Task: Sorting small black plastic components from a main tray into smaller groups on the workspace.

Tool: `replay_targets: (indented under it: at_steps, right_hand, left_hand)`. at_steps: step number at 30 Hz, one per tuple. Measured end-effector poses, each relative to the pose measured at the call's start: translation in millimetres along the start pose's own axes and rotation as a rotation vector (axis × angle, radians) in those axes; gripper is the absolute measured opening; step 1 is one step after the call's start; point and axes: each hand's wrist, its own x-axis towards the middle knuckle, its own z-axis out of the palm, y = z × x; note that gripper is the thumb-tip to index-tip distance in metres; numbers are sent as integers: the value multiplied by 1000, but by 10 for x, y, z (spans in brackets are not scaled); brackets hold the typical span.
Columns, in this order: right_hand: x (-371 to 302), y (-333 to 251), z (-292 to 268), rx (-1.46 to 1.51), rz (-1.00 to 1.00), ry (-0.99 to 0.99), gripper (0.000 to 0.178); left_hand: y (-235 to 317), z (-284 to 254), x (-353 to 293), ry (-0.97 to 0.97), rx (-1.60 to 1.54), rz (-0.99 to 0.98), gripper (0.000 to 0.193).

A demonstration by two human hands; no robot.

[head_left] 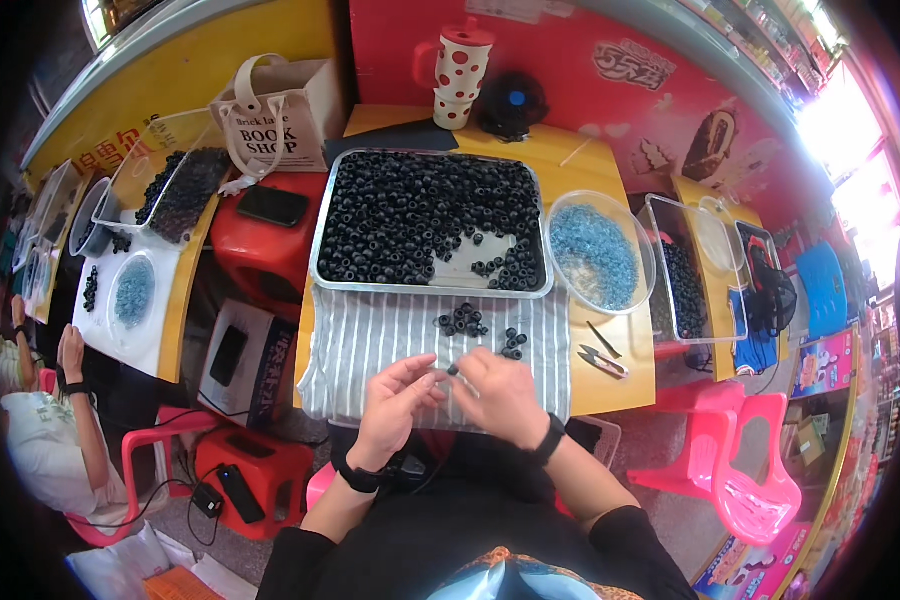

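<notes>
Over the near edge of a striped cloth [370,330], both hands meet close together. My right hand [500,398] pinches a black bead [453,369] between thumb and fingertips. My left hand [395,405] has its fingers curled toward the thumb right beside that bead; what they pinch is too small to make out. Just beyond my hands, a small pile of black beads [462,320] and a few more beads [513,345] lie on the cloth. A metal tray [430,289] full of black beads stands behind them, with part of its bottom showing at the right.
Right of the tray stands a round clear tub [650,270] of blue beads. Thread snips [606,362] and a slim dark tool [604,340] lie near it. A spotted tumbler [463,75] stands behind. At left are a phone [273,206] on a red stool and a co-worker's hand [71,352].
</notes>
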Motion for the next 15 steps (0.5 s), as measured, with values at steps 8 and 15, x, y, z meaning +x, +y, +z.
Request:
replay_targets:
  at_steps: [8, 15]
  right_hand:
    - [-282, 3, -91, 231, -21, 57, 18]
    - [32, 564, -206, -92, 162, 94, 8]
  left_hand:
    - [-119, 63, 9, -174, -90, -96, 25]
    - [-175, -114, 68, -141, -215, -76, 23]
